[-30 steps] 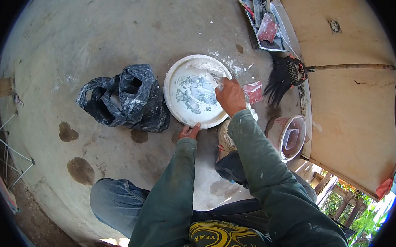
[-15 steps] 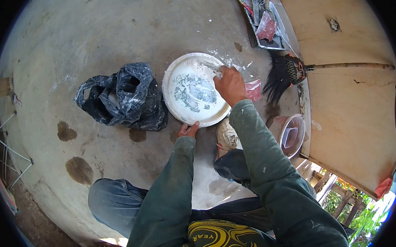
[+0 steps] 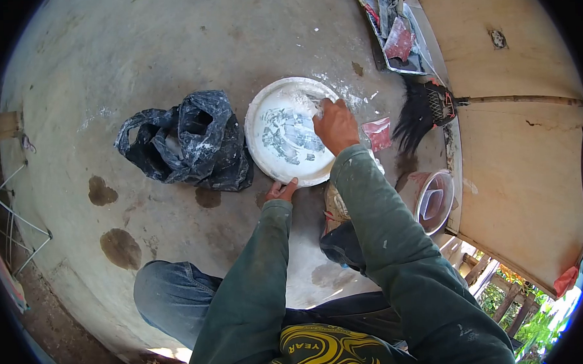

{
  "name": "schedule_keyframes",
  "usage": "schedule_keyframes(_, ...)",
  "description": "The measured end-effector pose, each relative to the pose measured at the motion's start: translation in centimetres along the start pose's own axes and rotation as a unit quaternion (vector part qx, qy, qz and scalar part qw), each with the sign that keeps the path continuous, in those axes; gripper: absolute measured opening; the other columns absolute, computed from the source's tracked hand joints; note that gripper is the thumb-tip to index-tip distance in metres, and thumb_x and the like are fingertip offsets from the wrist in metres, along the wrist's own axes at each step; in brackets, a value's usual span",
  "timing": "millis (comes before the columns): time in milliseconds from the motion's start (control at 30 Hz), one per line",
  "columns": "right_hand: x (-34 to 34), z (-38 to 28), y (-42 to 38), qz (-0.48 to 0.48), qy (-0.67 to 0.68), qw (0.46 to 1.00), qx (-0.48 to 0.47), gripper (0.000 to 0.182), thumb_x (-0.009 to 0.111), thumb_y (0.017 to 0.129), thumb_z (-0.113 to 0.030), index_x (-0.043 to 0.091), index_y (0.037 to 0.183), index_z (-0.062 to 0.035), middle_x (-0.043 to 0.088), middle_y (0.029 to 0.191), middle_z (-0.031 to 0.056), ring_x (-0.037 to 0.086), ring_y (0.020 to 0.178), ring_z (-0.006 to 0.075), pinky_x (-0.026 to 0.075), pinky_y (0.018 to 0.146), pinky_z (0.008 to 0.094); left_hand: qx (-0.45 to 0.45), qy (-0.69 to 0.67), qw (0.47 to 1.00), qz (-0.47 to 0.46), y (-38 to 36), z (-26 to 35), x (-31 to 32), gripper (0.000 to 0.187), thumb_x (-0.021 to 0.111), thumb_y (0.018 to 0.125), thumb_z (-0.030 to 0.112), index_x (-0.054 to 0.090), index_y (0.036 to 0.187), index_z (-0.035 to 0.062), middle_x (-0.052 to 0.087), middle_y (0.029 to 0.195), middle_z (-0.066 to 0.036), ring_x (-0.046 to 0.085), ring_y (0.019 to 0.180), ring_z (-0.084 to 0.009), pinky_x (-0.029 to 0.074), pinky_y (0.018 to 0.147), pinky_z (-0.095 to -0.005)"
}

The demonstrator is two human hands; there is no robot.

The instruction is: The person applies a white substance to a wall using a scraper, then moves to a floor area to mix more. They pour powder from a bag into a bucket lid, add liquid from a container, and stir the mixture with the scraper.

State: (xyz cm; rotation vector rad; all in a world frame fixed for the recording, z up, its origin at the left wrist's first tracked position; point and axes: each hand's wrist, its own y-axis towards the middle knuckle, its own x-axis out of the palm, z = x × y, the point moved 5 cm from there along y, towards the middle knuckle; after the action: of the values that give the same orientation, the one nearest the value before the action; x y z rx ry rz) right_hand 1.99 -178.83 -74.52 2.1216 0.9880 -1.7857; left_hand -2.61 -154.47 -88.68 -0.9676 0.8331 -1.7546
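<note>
A round white basin [image 3: 258, 144] sits on the concrete floor, with white paste smeared over its bottom and thicker white material near its far right rim. My left hand [image 3: 282, 191] grips the near rim, thumb on the edge. Over the basin's right side, my right hand [image 3: 336, 125] is closed round something that I cannot make out, its fingers at the white material. A black plastic bag [image 3: 202, 143] stands crumpled and open just left of the basin. To the right of my right hand lies a reddish sheet [image 3: 377, 134].
At the upper right a tray [image 3: 422, 36] holds tools and a reddish piece. Below it a black-bristled broom [image 3: 425, 111] leans by the wooden panel [image 3: 518, 165]. A clear bucket [image 3: 433, 202] with a container inside stands at the right, near my shoe [image 3: 335, 203].
The whole view has shifted slightly, so most things appear a little further right. My right hand has moved slightly against the basin, while my left hand keeps its hold on the rim.
</note>
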Motion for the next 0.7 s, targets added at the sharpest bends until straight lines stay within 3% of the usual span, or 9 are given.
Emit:
schedule_keyframes(100, -0.6, 0.1, -0.6, -0.029, -0.016, 0.999, 0.002, 0.031, 0.067, 0.08, -0.022, 0.064, 0.101, 0.0002, 0.06, 0.103, 0.026, 0.064, 0.093, 0.0427, 0.052, 0.081, 0.0475, -0.009, 0.006, 1.0, -0.002, -0.5, 0.5, 0.3, 0.076, 0.084, 0.073, 0.022, 0.048, 0.13, -0.0142, 0.061, 0.121, -0.017, 0.059, 0.105, -0.0189, 0.044, 0.09, -0.0266)
schedule_keyframes(233, -1.2, 0.3, 0.8, 0.002, -0.006, 1.0, -0.029, 0.032, 0.067, 0.08, -0.021, 0.063, 0.104, -0.0002, 0.06, 0.104, 0.0262, 0.065, 0.091, 0.0421, 0.053, 0.081, 0.0471, 0.006, -0.002, 1.0, -0.016, 0.4, -0.8, 0.0, 0.07, 0.083, 0.075, 0.02, 0.05, 0.129, -0.012, 0.062, 0.12, -0.017, 0.06, 0.103, -0.0189, 0.044, 0.089, -0.0263)
schedule_keyframes(333, 0.0, -0.7, 0.2, 0.003, -0.023, 1.0, -0.008, 0.029, 0.068, 0.079, -0.021, 0.065, 0.098, 0.0015, 0.062, 0.101, 0.0266, 0.065, 0.092, 0.041, 0.053, 0.08, 0.0465, -0.012, 0.013, 1.0, -0.005, 0.5, -0.6, -0.6, 0.067, 0.082, 0.076, 0.018, 0.051, 0.127, -0.0116, 0.063, 0.119, -0.016, 0.06, 0.103, -0.0189, 0.045, 0.089, -0.0268)
schedule_keyframes(500, -1.4, 0.4, 1.3, -0.014, 0.005, 1.0, -0.02, 0.029, 0.067, 0.079, -0.021, 0.066, 0.096, 0.0015, 0.062, 0.1, 0.0273, 0.064, 0.092, 0.042, 0.053, 0.081, 0.047, 0.015, 0.015, 1.0, 0.002, 0.5, -0.7, -0.3, 0.067, 0.082, 0.076, 0.018, 0.051, 0.127, -0.0118, 0.062, 0.119, -0.017, 0.06, 0.103, -0.0188, 0.044, 0.091, -0.0267)
schedule_keyframes(700, 0.4, -0.4, 1.0, 0.003, -0.011, 0.999, -0.032, 0.027, 0.065, 0.08, -0.02, 0.066, 0.098, 0.0001, 0.062, 0.099, 0.0275, 0.064, 0.092, 0.0425, 0.052, 0.082, 0.0477, -0.013, 0.031, 0.999, -0.007, 1.0, -0.9, -0.8, 0.066, 0.083, 0.075, 0.018, 0.053, 0.126, -0.0111, 0.063, 0.119, -0.016, 0.06, 0.103, -0.0187, 0.044, 0.091, -0.0269)
